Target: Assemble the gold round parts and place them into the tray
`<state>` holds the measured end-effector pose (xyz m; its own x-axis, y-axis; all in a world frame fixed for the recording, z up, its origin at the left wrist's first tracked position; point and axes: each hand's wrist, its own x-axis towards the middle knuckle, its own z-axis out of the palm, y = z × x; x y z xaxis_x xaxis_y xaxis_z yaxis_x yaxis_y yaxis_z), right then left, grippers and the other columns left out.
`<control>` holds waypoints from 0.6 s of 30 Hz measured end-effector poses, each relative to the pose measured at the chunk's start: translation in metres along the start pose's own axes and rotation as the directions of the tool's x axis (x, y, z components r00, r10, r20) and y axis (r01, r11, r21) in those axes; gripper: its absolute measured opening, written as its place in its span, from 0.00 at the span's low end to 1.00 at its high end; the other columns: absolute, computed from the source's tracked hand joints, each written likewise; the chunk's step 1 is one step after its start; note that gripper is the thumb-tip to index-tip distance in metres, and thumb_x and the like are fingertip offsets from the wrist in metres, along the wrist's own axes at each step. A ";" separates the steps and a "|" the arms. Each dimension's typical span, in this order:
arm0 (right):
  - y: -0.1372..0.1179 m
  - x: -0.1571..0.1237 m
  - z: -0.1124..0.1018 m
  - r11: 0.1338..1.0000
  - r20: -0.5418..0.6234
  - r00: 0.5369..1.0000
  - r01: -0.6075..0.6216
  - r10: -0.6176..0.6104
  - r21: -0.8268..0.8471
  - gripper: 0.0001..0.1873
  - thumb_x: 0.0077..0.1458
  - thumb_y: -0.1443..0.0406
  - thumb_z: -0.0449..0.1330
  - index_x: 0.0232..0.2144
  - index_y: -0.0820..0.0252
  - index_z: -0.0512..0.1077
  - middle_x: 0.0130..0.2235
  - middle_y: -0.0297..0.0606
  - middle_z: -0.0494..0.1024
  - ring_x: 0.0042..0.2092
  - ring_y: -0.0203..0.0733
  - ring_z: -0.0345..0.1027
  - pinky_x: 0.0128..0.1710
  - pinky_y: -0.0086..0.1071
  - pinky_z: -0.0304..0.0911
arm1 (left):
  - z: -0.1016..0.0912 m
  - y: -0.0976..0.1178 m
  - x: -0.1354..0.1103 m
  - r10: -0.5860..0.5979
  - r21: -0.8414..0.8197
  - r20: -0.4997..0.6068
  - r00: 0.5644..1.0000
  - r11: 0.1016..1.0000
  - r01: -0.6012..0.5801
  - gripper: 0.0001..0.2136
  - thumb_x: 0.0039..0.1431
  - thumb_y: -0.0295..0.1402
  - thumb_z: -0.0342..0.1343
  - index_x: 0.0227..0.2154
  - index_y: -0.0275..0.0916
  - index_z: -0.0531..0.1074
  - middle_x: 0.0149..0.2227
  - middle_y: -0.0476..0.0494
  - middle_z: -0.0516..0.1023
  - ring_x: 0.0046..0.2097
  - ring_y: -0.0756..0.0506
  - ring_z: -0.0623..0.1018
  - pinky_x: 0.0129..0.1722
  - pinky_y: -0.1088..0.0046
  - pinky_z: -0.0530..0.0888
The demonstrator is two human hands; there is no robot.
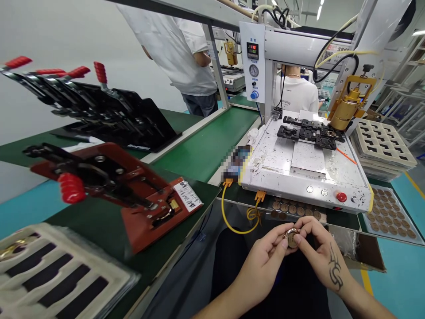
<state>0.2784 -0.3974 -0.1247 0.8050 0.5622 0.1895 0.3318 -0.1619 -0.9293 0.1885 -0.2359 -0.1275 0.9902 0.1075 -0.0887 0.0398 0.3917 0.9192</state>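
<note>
Above my lap, my left hand [264, 263] and my right hand [321, 251] pinch a small round watch case [292, 239] between them, fingers and thumbs at its rim. It has a shiny rose-gold ring and a brownish round face turned toward me. Fingertips cover parts of its edge. Just beyond my hands, a strip of round brown discs [292, 208] lies under the front of the white press machine [275, 177]. On that machine's bed sits a black fixture [308, 131], beside a gold-coloured press head [347, 108].
On the left bench stand a red-brown toggle clamp fixture [139, 221], black clamps with red handles [99, 110] and a cream tray [113, 270]. More trays [381, 141] are stacked at right, near a sheet of brown discs [388, 212]. A yellow cable [227, 217] hangs in front. Two people are beyond.
</note>
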 end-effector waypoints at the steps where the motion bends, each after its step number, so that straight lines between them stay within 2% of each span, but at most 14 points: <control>1: 0.001 -0.001 0.001 1.000 -0.006 1.000 0.023 -0.023 -0.019 0.12 0.69 0.58 0.61 0.32 0.53 0.70 0.44 0.41 0.78 0.46 0.48 0.74 0.45 0.37 0.70 | 0.000 -0.002 0.000 0.007 0.031 -0.006 1.000 0.999 -0.007 0.20 0.68 0.43 0.64 0.58 0.43 0.78 0.56 0.37 0.84 0.56 0.35 0.83 0.61 0.57 0.79; 5: 0.008 -0.002 0.002 0.970 -0.045 0.989 0.131 -0.143 -0.205 0.10 0.68 0.61 0.62 0.33 0.53 0.68 0.45 0.42 0.76 0.47 0.50 0.72 0.47 0.41 0.70 | -0.002 -0.011 0.001 0.058 0.204 -0.042 0.997 0.978 -0.048 0.17 0.70 0.38 0.61 0.58 0.41 0.77 0.52 0.38 0.86 0.53 0.38 0.85 0.57 0.61 0.81; 7: 0.011 -0.001 0.001 0.941 -0.050 0.983 0.153 -0.175 -0.302 0.07 0.67 0.62 0.64 0.37 0.53 0.69 0.45 0.42 0.74 0.47 0.50 0.71 0.47 0.42 0.70 | -0.005 -0.013 0.002 0.100 0.279 -0.039 0.994 0.957 -0.085 0.16 0.71 0.36 0.58 0.58 0.41 0.76 0.53 0.37 0.86 0.52 0.38 0.85 0.56 0.62 0.81; 9: 0.013 0.000 0.000 0.917 0.017 0.978 0.200 -0.207 -0.346 0.05 0.68 0.64 0.63 0.45 0.54 0.71 0.47 0.43 0.74 0.48 0.50 0.70 0.48 0.42 0.71 | -0.010 -0.012 0.002 0.123 0.348 0.003 0.992 0.930 -0.117 0.16 0.72 0.35 0.55 0.60 0.41 0.73 0.55 0.37 0.85 0.53 0.38 0.85 0.56 0.62 0.81; 11: 0.013 0.003 -0.002 0.883 0.113 0.955 0.296 -0.274 -0.364 0.12 0.70 0.67 0.59 0.53 0.52 0.73 0.49 0.44 0.74 0.49 0.49 0.71 0.49 0.41 0.71 | -0.015 -0.006 0.003 0.130 0.424 0.061 0.990 0.894 -0.143 0.19 0.73 0.33 0.53 0.64 0.44 0.69 0.57 0.37 0.84 0.55 0.39 0.84 0.56 0.61 0.81; 14: 0.010 0.009 -0.003 0.868 0.148 0.923 0.385 -0.356 -0.313 0.13 0.71 0.69 0.57 0.52 0.50 0.77 0.48 0.43 0.76 0.48 0.48 0.71 0.49 0.42 0.70 | -0.021 0.006 0.005 0.144 0.429 0.093 0.985 0.887 -0.170 0.21 0.74 0.33 0.53 0.67 0.46 0.64 0.60 0.37 0.81 0.59 0.39 0.81 0.62 0.59 0.77; 16: 0.006 0.014 -0.001 0.936 0.093 0.952 0.304 -0.292 -0.180 0.07 0.71 0.65 0.60 0.47 0.51 0.78 0.42 0.40 0.78 0.43 0.46 0.72 0.46 0.39 0.70 | -0.023 0.013 0.006 0.159 0.321 0.047 0.986 0.933 -0.165 0.22 0.72 0.35 0.57 0.66 0.47 0.64 0.63 0.37 0.77 0.63 0.39 0.78 0.66 0.58 0.74; 18: 0.002 0.019 0.004 0.993 0.051 0.991 0.119 -0.120 0.022 0.05 0.70 0.60 0.63 0.42 0.53 0.77 0.36 0.36 0.78 0.37 0.42 0.71 0.39 0.35 0.70 | -0.024 0.018 0.008 0.152 0.226 -0.028 0.988 0.964 -0.142 0.23 0.68 0.36 0.63 0.63 0.46 0.67 0.62 0.36 0.77 0.63 0.38 0.78 0.65 0.58 0.74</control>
<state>0.2924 -0.3845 -0.1245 0.7332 0.6181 0.2835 0.4144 -0.0755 -0.9070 0.1938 -0.2064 -0.1204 0.9807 0.1910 0.0413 -0.0717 0.1556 0.9852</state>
